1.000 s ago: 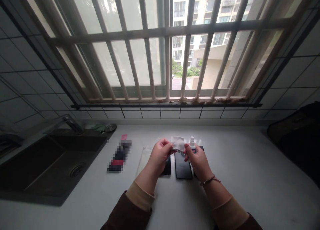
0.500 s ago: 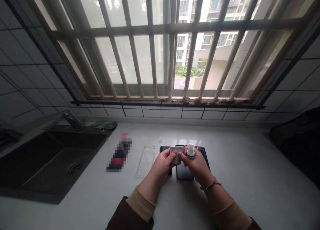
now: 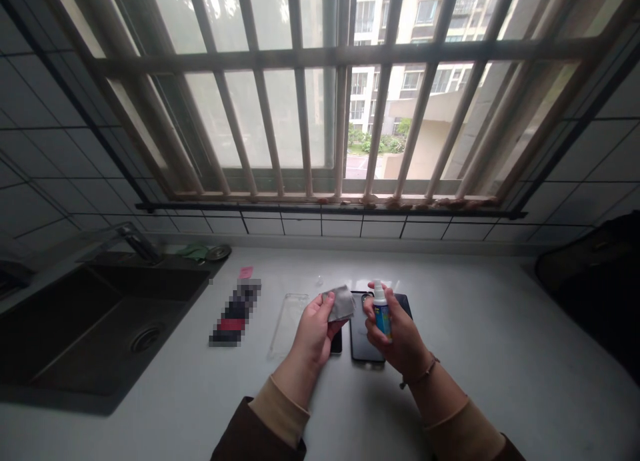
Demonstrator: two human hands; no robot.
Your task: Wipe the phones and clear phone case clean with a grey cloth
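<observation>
Between the thumb and fingers of my left hand (image 3: 315,327) is a folded grey cloth (image 3: 342,303). My right hand (image 3: 400,337) is wrapped round a small spray bottle (image 3: 383,319) with a white top and a blue label, held upright. Below the right hand lies a dark phone (image 3: 364,344) with its camera end away from me. Another dark device (image 3: 337,344) is mostly hidden under the left hand. Behind the right hand shows part of a dark flat object (image 3: 403,305). A clear phone case (image 3: 286,321) lies left of my left hand.
A dark sink (image 3: 100,321) with a tap (image 3: 140,242) takes up the left. A blurred-out dark and red item (image 3: 235,314) and a pink slip (image 3: 246,272) lie on the white counter (image 3: 480,354). A black bag-like object (image 3: 595,281) stands at right; a barred window is behind.
My hands have moved apart. The right fingers have left the cloth, and the bottle has turned so its label shows. The cloth is now in the left hand alone.
</observation>
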